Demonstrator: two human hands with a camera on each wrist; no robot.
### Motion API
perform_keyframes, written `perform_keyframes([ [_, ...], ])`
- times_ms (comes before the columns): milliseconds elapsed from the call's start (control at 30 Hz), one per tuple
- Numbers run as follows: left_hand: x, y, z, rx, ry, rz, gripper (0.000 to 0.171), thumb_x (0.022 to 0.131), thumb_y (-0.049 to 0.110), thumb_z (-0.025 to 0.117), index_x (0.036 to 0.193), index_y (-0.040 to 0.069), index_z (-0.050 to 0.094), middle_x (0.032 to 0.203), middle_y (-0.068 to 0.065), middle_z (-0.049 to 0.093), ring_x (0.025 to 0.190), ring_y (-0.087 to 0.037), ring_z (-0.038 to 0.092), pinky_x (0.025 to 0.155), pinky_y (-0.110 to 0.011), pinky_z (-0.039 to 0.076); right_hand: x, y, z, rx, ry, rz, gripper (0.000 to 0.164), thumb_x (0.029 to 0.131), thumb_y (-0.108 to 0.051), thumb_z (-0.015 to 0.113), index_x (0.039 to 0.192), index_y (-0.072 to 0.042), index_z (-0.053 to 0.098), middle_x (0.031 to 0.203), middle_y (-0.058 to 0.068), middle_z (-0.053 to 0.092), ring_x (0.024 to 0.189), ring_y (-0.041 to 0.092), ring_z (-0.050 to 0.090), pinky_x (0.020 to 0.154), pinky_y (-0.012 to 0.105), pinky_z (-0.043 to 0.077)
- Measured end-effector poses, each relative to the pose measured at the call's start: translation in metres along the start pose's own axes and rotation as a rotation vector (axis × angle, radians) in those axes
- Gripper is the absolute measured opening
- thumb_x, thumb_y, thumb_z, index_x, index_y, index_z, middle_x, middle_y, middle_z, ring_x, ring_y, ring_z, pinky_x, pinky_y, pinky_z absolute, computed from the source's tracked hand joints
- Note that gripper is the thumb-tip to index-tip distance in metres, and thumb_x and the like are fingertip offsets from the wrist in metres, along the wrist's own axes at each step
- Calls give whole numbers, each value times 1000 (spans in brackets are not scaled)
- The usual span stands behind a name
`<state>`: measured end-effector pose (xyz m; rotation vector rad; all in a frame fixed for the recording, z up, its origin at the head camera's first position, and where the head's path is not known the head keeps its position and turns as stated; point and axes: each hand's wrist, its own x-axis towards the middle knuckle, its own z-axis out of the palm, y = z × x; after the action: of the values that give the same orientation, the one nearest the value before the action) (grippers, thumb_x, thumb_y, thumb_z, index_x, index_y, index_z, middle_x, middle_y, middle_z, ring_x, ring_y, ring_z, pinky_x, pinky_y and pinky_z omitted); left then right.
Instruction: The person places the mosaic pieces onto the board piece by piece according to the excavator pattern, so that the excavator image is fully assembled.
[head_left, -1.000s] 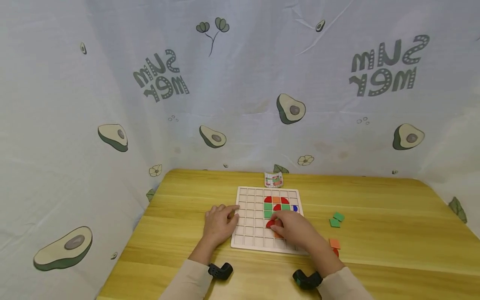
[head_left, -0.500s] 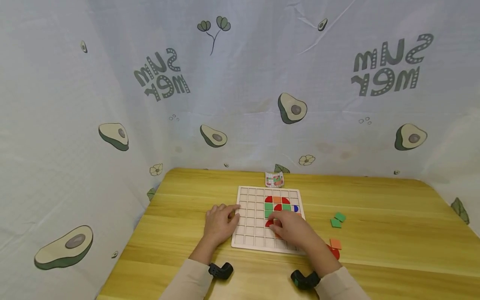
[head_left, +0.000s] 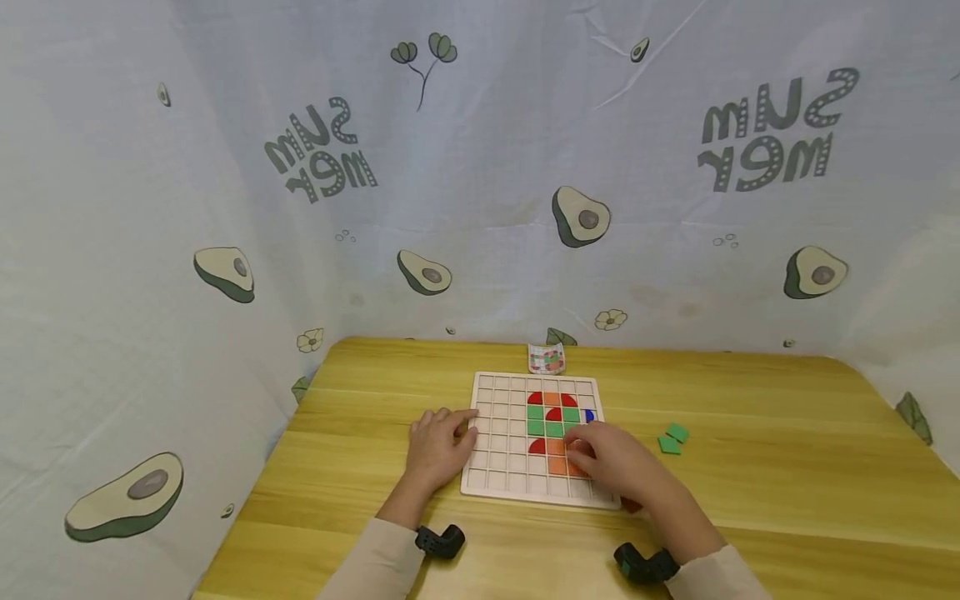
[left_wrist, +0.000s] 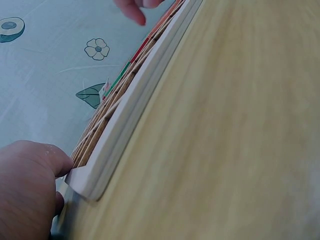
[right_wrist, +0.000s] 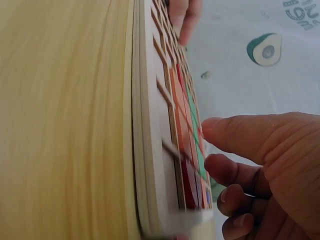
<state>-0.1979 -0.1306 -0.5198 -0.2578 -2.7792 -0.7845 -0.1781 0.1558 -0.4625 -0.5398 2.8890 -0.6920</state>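
Note:
A pale wooden grid board (head_left: 497, 482) lies on the table. Red rounded tiles (head_left: 537, 447), green square tiles (head_left: 535, 413), orange square tiles (head_left: 557, 466) and a blue rounded tile (head_left: 588, 415) sit in its cells. My left hand (head_left: 438, 450) rests at the board's left edge, index finger stretched onto the rim; the left wrist view puts the thumb against a corner. Over the lower right cells is my right hand (head_left: 611, 457), hiding some of them. In the right wrist view its thumb and bent index finger are slightly apart, with no tile visible between them.
Two loose green tiles (head_left: 674, 438) lie right of the board. A loose red tile (head_left: 632, 505) shows beside my right forearm near the board's lower right corner. Behind the board stands a small curved pattern card (head_left: 546, 359). A printed curtain (head_left: 495, 167) hangs behind the table.
My right hand has shifted right across the board, uncovering orange tiles and a green one in the middle rows. My forearm now covers the loose orange tile. The left hand has stayed put.

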Motion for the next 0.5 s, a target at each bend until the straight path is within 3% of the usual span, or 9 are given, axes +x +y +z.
perform_keyframes([
  [167,0,0,-1,5,9,5,30,98,35,64,126,29,73,81,9,58,75,-11,40,74,-31,27,-13,15,-10,-10,-27,40,15,94,-21,73,108,-15,74,79,-4,57,71,13,49,64,27,44],
  [333,0,0,0,7,17,5,30,97,35,64,125,29,74,80,9,57,76,-11,40,75,-31,27,-27,27,-23,19,-67,122,18,94,-21,73,110,-15,74,80,-2,57,73,14,51,63,27,45],
  [500,0,0,1,-2,15,11,30,97,35,64,125,30,74,80,10,56,75,-11,39,74,-31,27,-42,40,-29,25,-82,110,14,93,-22,74,106,-16,75,80,-4,58,73,13,50,64,26,45],
])
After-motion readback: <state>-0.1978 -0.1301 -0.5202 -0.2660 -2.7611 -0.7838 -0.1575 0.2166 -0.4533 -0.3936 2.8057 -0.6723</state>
